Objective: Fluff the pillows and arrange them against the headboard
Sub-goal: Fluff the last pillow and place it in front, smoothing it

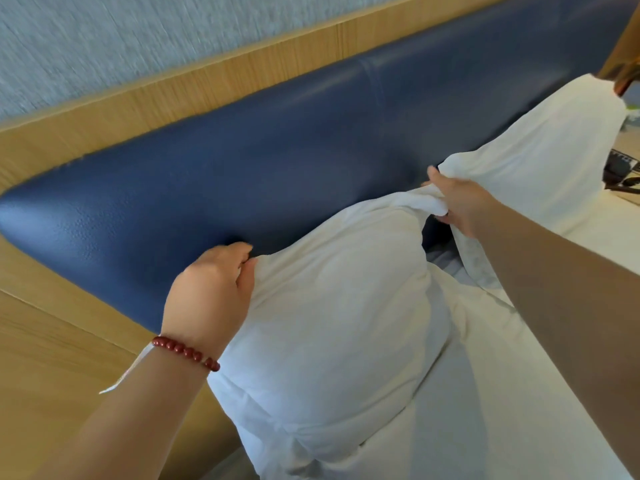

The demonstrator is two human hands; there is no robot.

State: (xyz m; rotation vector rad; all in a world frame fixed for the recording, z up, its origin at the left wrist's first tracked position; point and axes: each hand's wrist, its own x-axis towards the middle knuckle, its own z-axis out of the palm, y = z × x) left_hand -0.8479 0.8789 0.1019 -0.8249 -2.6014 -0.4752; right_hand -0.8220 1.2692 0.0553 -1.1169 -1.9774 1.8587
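A plump white pillow (pixel 332 327) stands on the bed, leaning against the blue padded headboard (pixel 242 174). My left hand (pixel 211 292) grips the pillow's upper left corner, fingers curled round the fabric. My right hand (pixel 457 202) pinches the bunched upper right corner of the same pillow. A second white pillow (pixel 540 157) leans on the headboard further right, partly behind my right forearm.
A light wooden frame (pixel 166 88) surrounds the headboard, with a textured grey wall above. The white bed sheet (pixel 485 393) spreads at the lower right. A bedside surface with dark objects (pixel 623 171) lies at the right edge.
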